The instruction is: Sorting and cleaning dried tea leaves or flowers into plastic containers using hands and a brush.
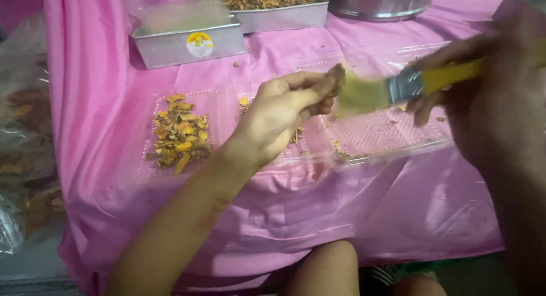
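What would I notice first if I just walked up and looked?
Probably the bright pink cloth covering the whole table. In the middle, the left hand pinches a small brown piece while the right hand holds a yellow-handled brush against it. On the left lies a pile of orange-brown dried slices in a clear plastic tray.

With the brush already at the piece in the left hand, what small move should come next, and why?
Probably one more short stroke of the brush across the dried piece. The left hand pinches it above the clear tray, the right hand holds the brush, and its bristles meet the piece, so crumbs should fall into the tray.
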